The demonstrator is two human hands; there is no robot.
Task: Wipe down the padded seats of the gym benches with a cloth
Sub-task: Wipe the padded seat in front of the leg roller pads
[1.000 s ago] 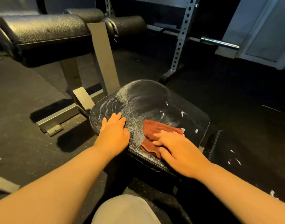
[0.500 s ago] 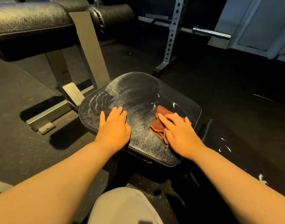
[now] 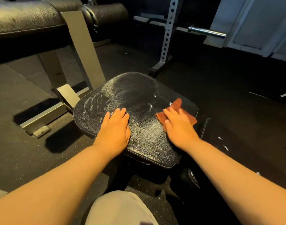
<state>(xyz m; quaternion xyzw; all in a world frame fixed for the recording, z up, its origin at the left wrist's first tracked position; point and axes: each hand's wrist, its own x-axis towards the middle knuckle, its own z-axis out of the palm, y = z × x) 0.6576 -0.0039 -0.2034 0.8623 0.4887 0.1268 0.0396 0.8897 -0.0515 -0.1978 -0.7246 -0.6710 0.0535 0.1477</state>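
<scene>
Seat: black padded vinyl seat of the bench (image 3: 135, 101), squarish with rounded corners; white streaky residue across the far left and near centre, darker patch in the middle
Cloth: rust-red folded cloth (image 3: 177, 105) lying flat on the right part of the seat, near the right edge; one corner points away from the person
Right hand (image 3: 179, 127): flat on the cloth, fingers straight and spread, pressing it to the pad; not curled round it
Left hand (image 3: 115, 127): flat on the bare seat at the near left, fingers straight and together; holds nothing; judged to be bracing the pad
Step in hand: wiping the right side of the seat
Progress: judged partial; residue remains on the left and near portions
Technique: keep the palm over the middle of the cloth so it does not bunch; work in overlapping strokes from the right edge toward the left streaks; lift the left hand to reach the area beneath it
Risk: cloth may slide off the right edge; residue may only be smeared, so refold to a fresh face
Surroundings: grey steel frame post (image 3: 84, 49) beyond the seat; black rubber floor (image 3: 228, 88)
</scene>
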